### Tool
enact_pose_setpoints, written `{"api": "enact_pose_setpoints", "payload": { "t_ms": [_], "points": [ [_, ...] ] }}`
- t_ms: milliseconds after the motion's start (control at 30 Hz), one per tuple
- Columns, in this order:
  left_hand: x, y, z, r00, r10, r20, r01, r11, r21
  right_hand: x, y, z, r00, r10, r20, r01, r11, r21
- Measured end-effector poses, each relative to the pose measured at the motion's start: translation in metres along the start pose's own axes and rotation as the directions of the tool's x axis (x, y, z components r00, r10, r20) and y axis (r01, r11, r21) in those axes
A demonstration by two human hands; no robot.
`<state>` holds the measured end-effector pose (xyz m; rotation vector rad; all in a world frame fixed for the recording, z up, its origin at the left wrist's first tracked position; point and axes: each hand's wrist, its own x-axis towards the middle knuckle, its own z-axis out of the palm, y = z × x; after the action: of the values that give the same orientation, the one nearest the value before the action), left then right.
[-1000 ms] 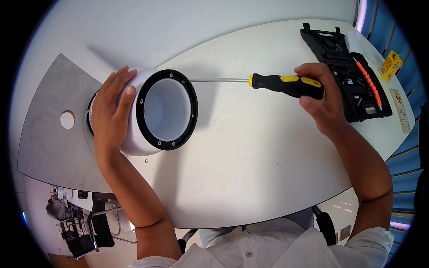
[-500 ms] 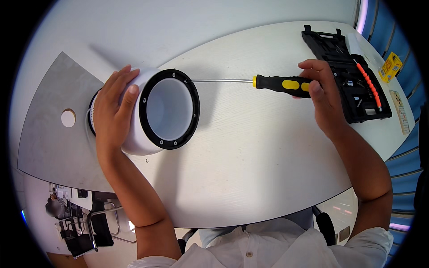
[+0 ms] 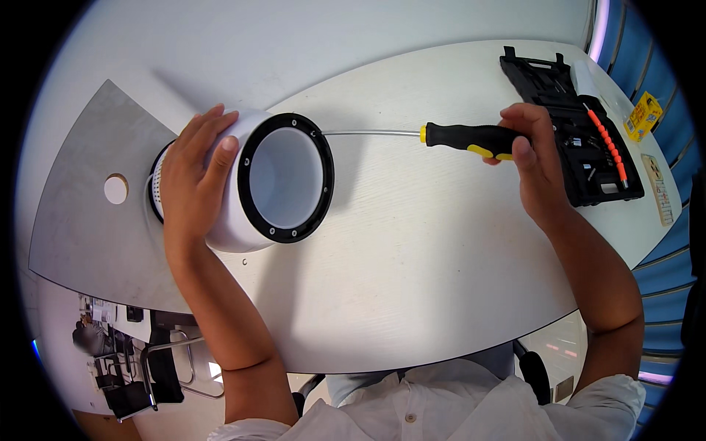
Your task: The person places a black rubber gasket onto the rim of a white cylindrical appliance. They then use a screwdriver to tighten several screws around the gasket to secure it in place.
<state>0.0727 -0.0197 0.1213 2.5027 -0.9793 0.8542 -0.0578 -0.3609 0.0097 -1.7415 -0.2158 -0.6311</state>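
A white cylindrical housing [image 3: 232,234] lies on its side, its open end facing right. Around that opening runs a black ring [image 3: 283,236] set with several small screws. My left hand [image 3: 193,180] grips the housing from above and the left, thumb along its near side. My right hand [image 3: 543,173] holds a long screwdriver [image 3: 463,137] with a black and yellow handle, its fingertips and thumb around the handle's rear end. The shaft runs level to the left, and its tip meets the ring's upper right at a screw. The exact contact there is too small to make out.
An open black tool case [image 3: 581,165] with bits stands at the right, an orange flexible shaft [image 3: 607,140] on it. Beyond are a yellow box [image 3: 643,116] and a beige strip [image 3: 657,189]. A tiny C-shaped piece [image 3: 245,262] lies near the housing. Another person sits far left.
The screwdriver's handle has turned in my right hand, its yellow patches now lower. Housing, left hand and screwdriver appear slightly further right in the picture; the tip stays at the ring.
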Motion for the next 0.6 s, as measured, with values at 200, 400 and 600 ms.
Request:
{"api": "enact_pose_setpoints", "payload": {
  "t_ms": [200, 400, 600],
  "points": [
    [-0.001, 0.001, 0.0, 1.0, -0.015, 0.001, 0.015, 1.0, 0.002, 0.005, 0.007, -0.002, 0.996, -0.085, 0.019, 0.085, 0.996, 0.014],
    [-0.001, 0.0, -0.001, 1.0, -0.01, 0.001, 0.01, 1.0, 0.028, 0.0, -0.007, -0.004, 0.985, 0.169, 0.039, -0.167, 0.985, -0.039],
    [-0.001, 0.003, 0.001, 0.999, -0.053, -0.004, 0.053, 0.998, 0.017, 0.005, -0.001, -0.002, 0.999, -0.037, 0.014, 0.039, 0.995, -0.091]
  ]
}}
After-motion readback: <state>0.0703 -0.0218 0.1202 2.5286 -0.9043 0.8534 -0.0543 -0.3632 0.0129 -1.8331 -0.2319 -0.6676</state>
